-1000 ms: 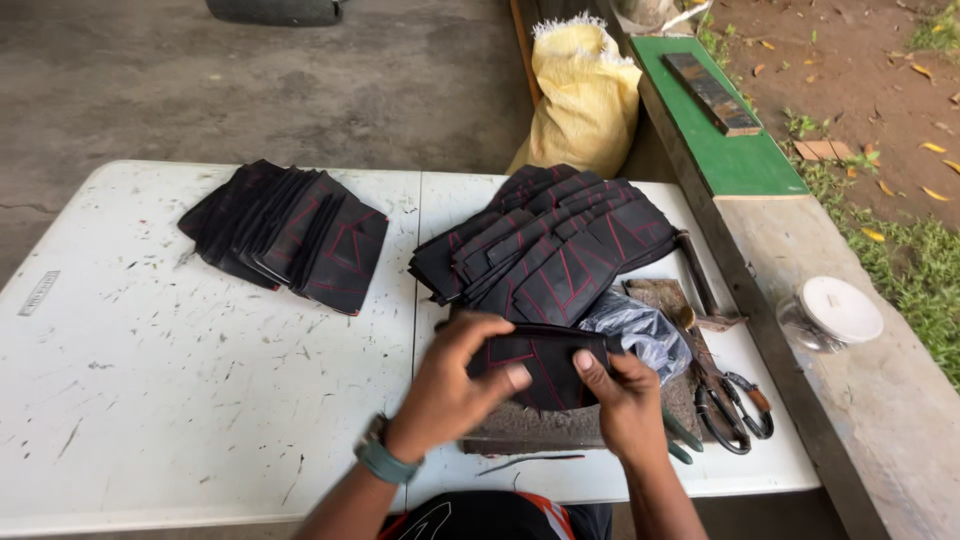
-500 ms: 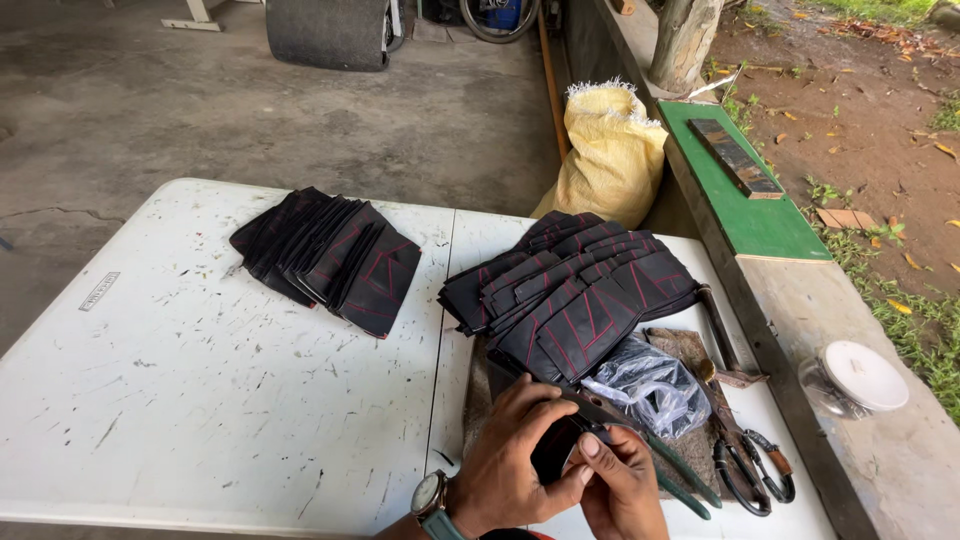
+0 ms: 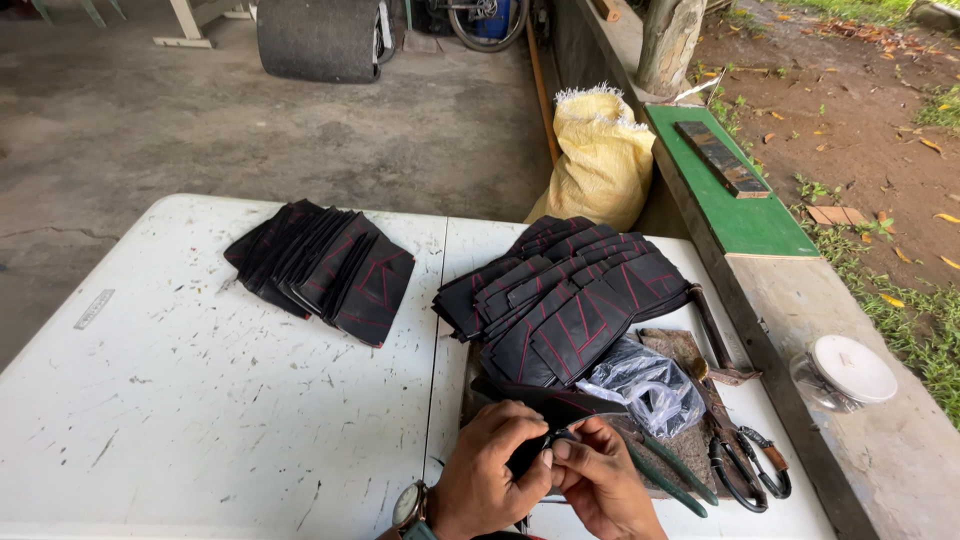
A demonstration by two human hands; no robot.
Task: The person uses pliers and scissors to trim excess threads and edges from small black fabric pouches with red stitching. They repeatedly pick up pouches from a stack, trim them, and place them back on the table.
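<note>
Between both hands: I am pinching a small black piece [image 3: 528, 452], low at the near table edge, directly in front of me.
Left hand [image 3: 485, 482]: I am closing its fingers round the near side of the piece; thumb pressing on top.
Right hand [image 3: 600, 480]: I am curling it tight, fingertips meeting the left thumb on the same piece.
Doing the step well: I am judging that short, close grips near the working edge keep the piece from slipping.
Just right of the hands: scissors [image 3: 742, 470] and green-handled pliers [image 3: 668, 478] are lying flat.
Just beyond the hands: clear plastic bag [image 3: 645, 385], crumpled; contents unclear.
Farther ahead: stack of black red-stitched pieces [image 3: 570, 300]; second stack [image 3: 325, 265] to the left.
Far right: lidded glass jar [image 3: 845, 372] on the ledge; contents I cannot tell.
Far ahead: yellow sack [image 3: 600, 160], tied, full; filling hidden.
</note>
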